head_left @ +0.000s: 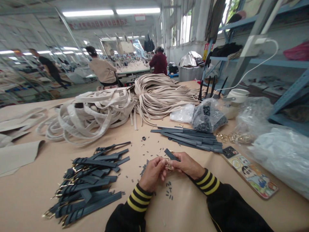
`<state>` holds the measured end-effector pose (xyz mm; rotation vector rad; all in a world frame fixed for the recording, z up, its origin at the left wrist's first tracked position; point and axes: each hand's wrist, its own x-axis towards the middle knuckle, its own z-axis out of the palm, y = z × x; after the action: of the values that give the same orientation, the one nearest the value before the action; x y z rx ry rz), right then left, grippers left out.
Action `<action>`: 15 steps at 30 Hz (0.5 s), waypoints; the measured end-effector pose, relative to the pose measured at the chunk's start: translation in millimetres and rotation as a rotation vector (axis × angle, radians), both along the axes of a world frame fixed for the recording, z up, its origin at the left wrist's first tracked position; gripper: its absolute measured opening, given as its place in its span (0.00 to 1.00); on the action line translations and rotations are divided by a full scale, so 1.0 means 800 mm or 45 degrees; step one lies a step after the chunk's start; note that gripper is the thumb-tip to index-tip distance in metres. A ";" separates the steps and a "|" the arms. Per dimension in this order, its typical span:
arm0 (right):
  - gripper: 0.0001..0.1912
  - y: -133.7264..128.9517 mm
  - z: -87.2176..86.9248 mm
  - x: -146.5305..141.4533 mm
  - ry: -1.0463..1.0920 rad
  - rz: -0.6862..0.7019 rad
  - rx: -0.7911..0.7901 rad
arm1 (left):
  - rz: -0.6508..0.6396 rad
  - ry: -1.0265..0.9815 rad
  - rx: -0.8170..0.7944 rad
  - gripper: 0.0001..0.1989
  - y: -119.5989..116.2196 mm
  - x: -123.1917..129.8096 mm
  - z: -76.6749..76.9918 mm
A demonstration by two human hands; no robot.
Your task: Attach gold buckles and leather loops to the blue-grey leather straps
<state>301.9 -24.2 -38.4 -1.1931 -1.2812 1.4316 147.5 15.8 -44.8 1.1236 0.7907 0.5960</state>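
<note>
My left hand [153, 172] pinches a small gold metal buckle [168, 163] at the middle of the table. Beside it, my right hand [188, 165] is closed on a dark blue strap [171, 154], whose end sticks up past the fingers by the buckle. The fingertips of both hands meet around the metal piece and partly hide it. To the left lies a pile of dark straps with gold hardware [94, 180]. Small dark pieces [169, 190] are scattered under and around my hands. Beyond my right hand, loose dark strips [193, 138] lie in a stack.
Beige strap bundles [154, 93] and white looped bands [96, 112] cover the table's far side. On the right are a phone [251, 172], gold rings [224, 137], a bag of dark pieces [207, 117] and clear plastic [285, 154]. People sit beyond the table.
</note>
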 end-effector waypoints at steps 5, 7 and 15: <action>0.08 0.001 -0.003 -0.003 -0.062 -0.085 -0.056 | 0.077 0.118 0.150 0.14 -0.001 -0.002 0.006; 0.05 0.001 -0.004 -0.004 -0.092 -0.133 -0.115 | 0.051 0.196 0.251 0.14 -0.003 -0.004 0.011; 0.08 0.000 -0.004 0.001 -0.073 0.196 -0.032 | -0.038 0.362 0.530 0.15 -0.002 -0.014 0.020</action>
<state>303.0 -23.8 -41.9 -1.1806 -1.4243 1.5369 136.3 14.2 -29.1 1.6255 0.9144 0.5987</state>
